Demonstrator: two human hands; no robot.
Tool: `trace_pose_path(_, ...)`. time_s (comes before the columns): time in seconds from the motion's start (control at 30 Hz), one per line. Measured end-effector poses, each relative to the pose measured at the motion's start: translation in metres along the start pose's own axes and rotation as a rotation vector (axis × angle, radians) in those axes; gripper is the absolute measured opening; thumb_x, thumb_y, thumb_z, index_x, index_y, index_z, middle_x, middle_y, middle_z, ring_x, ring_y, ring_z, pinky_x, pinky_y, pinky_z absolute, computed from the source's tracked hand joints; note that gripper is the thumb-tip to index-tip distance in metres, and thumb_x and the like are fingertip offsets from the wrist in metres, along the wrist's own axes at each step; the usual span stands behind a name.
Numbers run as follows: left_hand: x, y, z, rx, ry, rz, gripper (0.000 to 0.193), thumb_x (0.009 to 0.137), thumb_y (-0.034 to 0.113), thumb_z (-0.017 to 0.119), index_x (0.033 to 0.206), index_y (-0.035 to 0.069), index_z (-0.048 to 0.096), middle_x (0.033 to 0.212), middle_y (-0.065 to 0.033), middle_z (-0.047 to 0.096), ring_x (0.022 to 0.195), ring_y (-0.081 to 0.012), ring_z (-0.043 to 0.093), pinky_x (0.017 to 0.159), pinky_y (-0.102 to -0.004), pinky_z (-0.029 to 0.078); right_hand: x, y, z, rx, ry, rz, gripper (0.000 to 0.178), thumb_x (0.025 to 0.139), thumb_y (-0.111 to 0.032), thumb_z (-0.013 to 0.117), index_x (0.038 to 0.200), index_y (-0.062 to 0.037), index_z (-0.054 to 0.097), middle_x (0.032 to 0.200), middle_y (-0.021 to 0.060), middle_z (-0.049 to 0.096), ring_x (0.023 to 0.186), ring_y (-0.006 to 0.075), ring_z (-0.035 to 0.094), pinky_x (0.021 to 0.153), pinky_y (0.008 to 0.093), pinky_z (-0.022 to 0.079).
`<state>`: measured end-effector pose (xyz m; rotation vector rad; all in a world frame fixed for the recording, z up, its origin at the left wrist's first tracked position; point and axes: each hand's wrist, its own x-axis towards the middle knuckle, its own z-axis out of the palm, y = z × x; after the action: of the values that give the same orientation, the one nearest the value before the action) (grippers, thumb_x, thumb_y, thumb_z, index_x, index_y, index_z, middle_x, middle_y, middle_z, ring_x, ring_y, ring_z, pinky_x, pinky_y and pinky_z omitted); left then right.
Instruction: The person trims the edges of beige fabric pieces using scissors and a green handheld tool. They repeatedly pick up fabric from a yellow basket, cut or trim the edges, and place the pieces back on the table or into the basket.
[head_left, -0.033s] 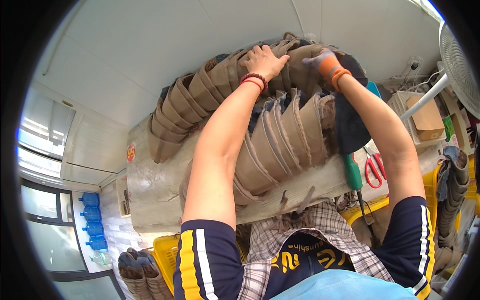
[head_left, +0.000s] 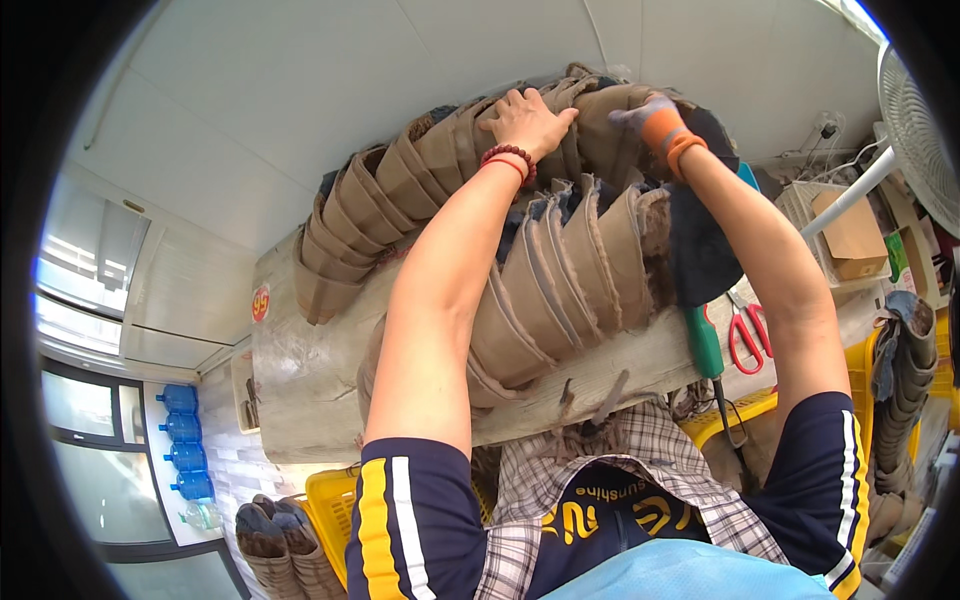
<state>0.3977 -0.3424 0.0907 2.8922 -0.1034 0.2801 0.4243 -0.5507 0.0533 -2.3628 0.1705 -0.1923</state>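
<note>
Two long rows of stacked tan, cup-shaped leather pieces lie on a worn wooden bench [head_left: 300, 390]. My left hand [head_left: 525, 120], with red bead bracelets at the wrist, lies over the far row [head_left: 400, 190], fingers curled on its pieces. My right hand [head_left: 650, 115], in a grey glove with an orange cuff, grips the same row's right end. The near row [head_left: 570, 270] sits between my forearms. A dark cap-like piece [head_left: 700, 250] lies at its right end.
A green-handled screwdriver [head_left: 705, 340] and red scissors [head_left: 745, 335] lie on the bench's right part. Yellow crates [head_left: 325, 510], a cardboard box [head_left: 850, 235], a fan [head_left: 915, 120], blue water bottles [head_left: 180, 440] and stacked brown pieces [head_left: 900, 380] surround the bench.
</note>
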Motion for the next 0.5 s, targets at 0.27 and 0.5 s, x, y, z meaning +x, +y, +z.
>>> trace_pose_path(0.27,-0.004,-0.017,-0.006,-0.140,0.189,0.101,0.062,0.083,0.054,0.055,0.117,0.002,0.054,0.119,-0.0146,0.055,0.116,-0.0297,0.048,0.097,-0.0502,0.034,-0.036,-0.002,-0.068,0.612,0.103,-0.376,0.037,0.069,-0.028,0.081,0.073,0.0053,0.064,0.062,0.0035,0.059,0.057,0.0079,0.048,0.049,0.0270,0.040)
trace_pose_path(0.5,-0.124,-0.065,-0.150,-1.245,0.133,0.410,0.032,0.085,0.024,0.063,0.104,-0.001,0.062,0.097,-0.0054,0.064,0.092,-0.0155,0.057,0.083,-0.0275,0.043,-0.134,-0.141,-0.096,0.463,-0.199,-0.970,0.029,0.078,-0.015,0.072,0.103,-0.0022,0.065,0.090,0.0043,0.068,0.078,0.0099,0.062,0.069,0.0264,0.050)
